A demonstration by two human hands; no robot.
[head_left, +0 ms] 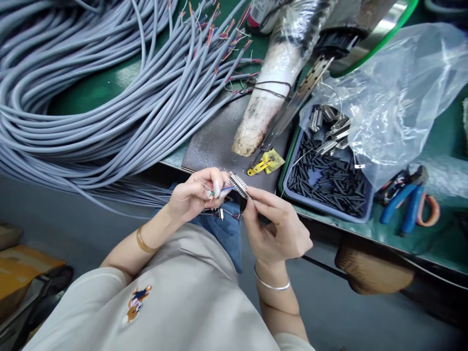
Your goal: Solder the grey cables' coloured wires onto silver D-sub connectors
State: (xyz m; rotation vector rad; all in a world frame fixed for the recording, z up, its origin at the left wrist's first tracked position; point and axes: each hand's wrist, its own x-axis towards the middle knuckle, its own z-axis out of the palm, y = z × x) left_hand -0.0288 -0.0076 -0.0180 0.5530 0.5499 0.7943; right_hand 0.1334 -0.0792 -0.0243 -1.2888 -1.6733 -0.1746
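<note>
My left hand (197, 194) is closed around the end of a cable, and thin coloured wires (227, 188) stick out from its fingers. These wires reach toward a metal multi-pin connector (239, 184), whose far end my right hand (277, 219) pinches between thumb and fingertips. Whether the wires are joined to the pins I cannot tell. Both hands are close together just in front of the table edge. Below them hangs another small connector (221, 213), partly hidden, above my lap.
Grey cables (146, 107) with stripped ends pile up at the left. A wrapped white tube (268, 87) lies over a dark mat (215, 131). Near it is a yellow clip (260, 166). A bin (329, 213) holds black sleeves and connectors, with plastic film (398, 97) and pliers (413, 204) alongside.
</note>
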